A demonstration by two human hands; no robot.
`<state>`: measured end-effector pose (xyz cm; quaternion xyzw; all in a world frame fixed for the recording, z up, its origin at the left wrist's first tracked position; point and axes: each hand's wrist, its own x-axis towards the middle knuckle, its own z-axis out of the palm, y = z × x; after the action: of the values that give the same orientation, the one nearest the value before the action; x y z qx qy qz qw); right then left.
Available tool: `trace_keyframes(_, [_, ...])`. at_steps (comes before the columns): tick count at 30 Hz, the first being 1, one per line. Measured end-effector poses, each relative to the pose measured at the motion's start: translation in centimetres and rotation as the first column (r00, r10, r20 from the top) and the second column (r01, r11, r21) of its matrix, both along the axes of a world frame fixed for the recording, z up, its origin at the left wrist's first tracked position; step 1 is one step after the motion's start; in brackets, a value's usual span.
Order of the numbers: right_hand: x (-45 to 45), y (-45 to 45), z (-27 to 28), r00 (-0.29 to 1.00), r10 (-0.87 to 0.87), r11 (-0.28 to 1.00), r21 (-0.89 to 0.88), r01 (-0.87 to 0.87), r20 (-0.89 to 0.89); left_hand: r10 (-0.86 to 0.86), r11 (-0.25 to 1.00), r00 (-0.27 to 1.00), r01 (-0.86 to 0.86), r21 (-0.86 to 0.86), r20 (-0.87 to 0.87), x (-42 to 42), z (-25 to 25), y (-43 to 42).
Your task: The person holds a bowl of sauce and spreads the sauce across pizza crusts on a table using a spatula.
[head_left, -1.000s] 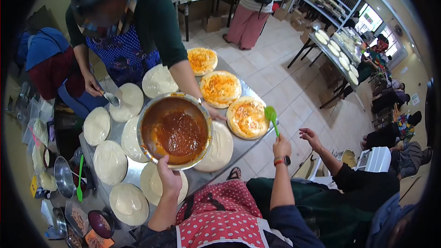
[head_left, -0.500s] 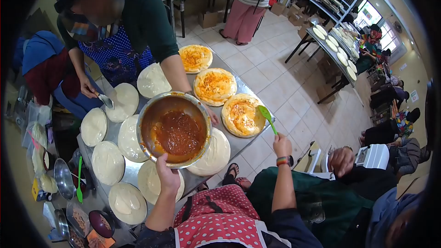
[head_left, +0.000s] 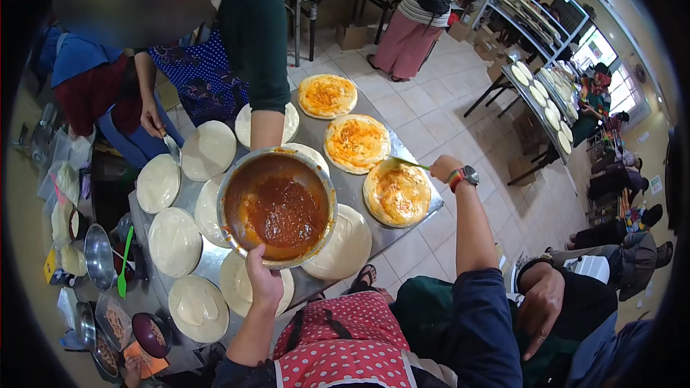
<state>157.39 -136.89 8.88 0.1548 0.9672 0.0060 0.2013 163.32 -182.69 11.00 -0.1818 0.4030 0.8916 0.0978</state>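
Note:
My left hand (head_left: 264, 282) grips the near rim of a steel mixing bowl (head_left: 237, 187), holding it tilted above the table. Chunky red-orange sauce (head_left: 284, 208) lies inside. My right hand (head_left: 447, 168) is closed on the handle of a green spatula (head_left: 411, 164), seen nearly edge-on. Its blade is at the far edge of the nearest sauce-smeared round dough base (head_left: 397, 197); I cannot tell if it touches. Two more sauced bases, a middle one (head_left: 357, 145) and a far one (head_left: 327, 96), line the table's right side. A cream-coated base (head_left: 341, 244) lies partly under the bowl.
Several cream-coated bases (head_left: 172, 242) cover the steel table (head_left: 302, 126). Across it, a co-worker in a blue apron (head_left: 198, 75) holds a small spreader (head_left: 171, 147). Another green spatula (head_left: 123, 266) and a metal bowl (head_left: 99, 255) sit left. A person's hand (head_left: 543, 305) is close on my right.
My right hand has moved up and away from me, taking the spatula toward the far edge of the nearest sauced base. The view has shifted slightly. The bowl stays in my left hand.

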Motion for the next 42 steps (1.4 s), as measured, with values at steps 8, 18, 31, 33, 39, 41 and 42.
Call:
trace_keyframes(8, [7.4, -14.7, 3.6, 0.998, -0.022, 0.990, 0.141, 0.030, -0.055, 0.097, 0.995, 0.994, -0.096, 0.037, -0.048, -0.5, -1.8, -1.1])
trace_keyframes(18, [14.7, -13.7, 11.7, 0.895, -0.328, 0.932, -0.257, 0.254, -0.303, 0.099, 0.995, 0.995, -0.099, -0.020, 0.013, -1.1, -1.7, 1.0])
trace_keyframes(31, [10.7, -16.8, 1.5, 0.922, 0.026, 0.906, -0.381, -0.185, -0.386, -0.265, 0.852, 0.925, 0.091, -0.516, -0.274, -1.4, -4.4, 6.0])
trace_keyframes(33, [11.7, -16.0, -0.3, 0.883, 0.041, 0.828, -0.479, -0.292, -0.468, -0.256, 0.844, 0.917, 0.059, -0.533, -0.305, -1.5, -4.8, 6.4])
trace_keyframes(39, [15.2, -17.4, 0.1, 0.787, -0.316, -0.284, -0.844, 0.455, 0.530, -0.335, 0.808, 0.888, 0.099, -0.581, -0.314, -1.7, -5.9, 6.3])
trace_keyframes(41, [16.4, -17.4, 0.0, 0.801, -0.294, -0.349, -0.839, 0.418, 0.521, -0.357, 0.876, 0.920, 0.270, -0.399, -0.162, -1.6, -6.2, 6.0])
trace_keyframes(42, [17.0, -17.6, -0.1, 0.814, -0.265, -0.413, -0.824, 0.389, 0.517, -0.365, 0.874, 0.917, 0.278, -0.399, -0.159, -1.5, -6.5, 6.1])
